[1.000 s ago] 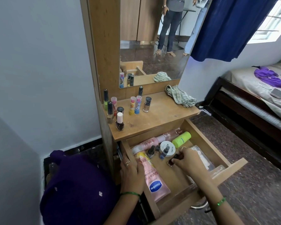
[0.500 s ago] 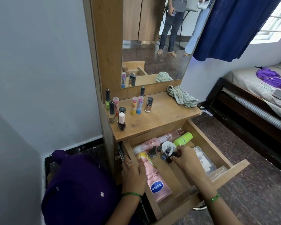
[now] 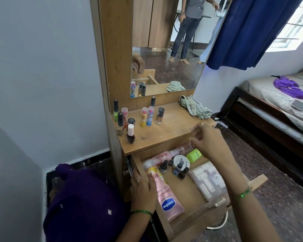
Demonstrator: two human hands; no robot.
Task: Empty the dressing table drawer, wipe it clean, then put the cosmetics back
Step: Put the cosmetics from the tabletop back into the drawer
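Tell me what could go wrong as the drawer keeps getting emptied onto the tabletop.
1. The upright nail polish bottles crowd the tabletop's left; another item set down carelessly could topple them.
2. The right hand is motion-blurred above the tabletop edge; whatever it carries could drop.
3. The drawer is pulled far out with the left hand on its side; leaning may strain it.

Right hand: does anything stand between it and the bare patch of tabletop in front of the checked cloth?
Nothing visible does. The right hand is blurred above the tabletop's front edge; the bottles stand to the left, the checked cloth lies at the back right.
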